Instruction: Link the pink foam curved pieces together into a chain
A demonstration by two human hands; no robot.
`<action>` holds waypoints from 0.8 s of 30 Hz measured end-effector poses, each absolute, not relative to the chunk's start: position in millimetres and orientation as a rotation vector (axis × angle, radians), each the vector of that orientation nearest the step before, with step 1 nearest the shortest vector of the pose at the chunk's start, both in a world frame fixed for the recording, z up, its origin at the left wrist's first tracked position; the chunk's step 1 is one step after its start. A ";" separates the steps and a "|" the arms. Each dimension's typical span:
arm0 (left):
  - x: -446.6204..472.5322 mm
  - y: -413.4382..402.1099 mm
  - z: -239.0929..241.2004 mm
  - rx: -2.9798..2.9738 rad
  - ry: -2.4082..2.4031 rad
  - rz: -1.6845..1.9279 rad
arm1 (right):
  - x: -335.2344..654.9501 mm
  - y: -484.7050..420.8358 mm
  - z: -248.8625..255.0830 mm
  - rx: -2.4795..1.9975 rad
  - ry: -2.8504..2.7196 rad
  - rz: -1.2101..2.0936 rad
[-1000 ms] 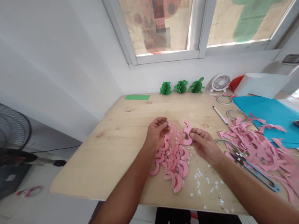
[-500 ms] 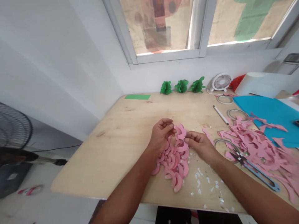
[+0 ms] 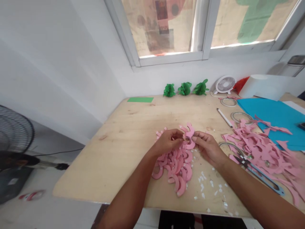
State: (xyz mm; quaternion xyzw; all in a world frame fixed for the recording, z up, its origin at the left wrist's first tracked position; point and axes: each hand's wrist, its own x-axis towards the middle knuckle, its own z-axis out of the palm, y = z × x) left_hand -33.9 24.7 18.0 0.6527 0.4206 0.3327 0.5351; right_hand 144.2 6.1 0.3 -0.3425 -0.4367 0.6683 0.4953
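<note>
Together, left hand (image 3: 168, 142) and right hand (image 3: 207, 148) pinch 1 pink crescent (image 3: 190, 136), scissors (image 3: 258, 173) nearby.

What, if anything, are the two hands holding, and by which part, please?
One pink crescent cutout, pinched over the pile of pink crescents: fingers of the left hand on its left edge, fingers of the right hand on its right edge.

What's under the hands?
Piled pink crescent cutouts on the wooden table; left hand and right hand pinch one crescent above them. Pieces directly beneath the palms are covered.
</note>
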 end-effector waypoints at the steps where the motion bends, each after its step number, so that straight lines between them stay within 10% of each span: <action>1: -33.8 24.2 17.6 1.564 0.976 0.761 | 144.2 6.0 0.5 -0.827 -1.052 1.625; 24: -37.6 26.5 18.5 1.272 0.955 1.009 | 144.2 7.2 -1.7 -0.861 -1.066 1.555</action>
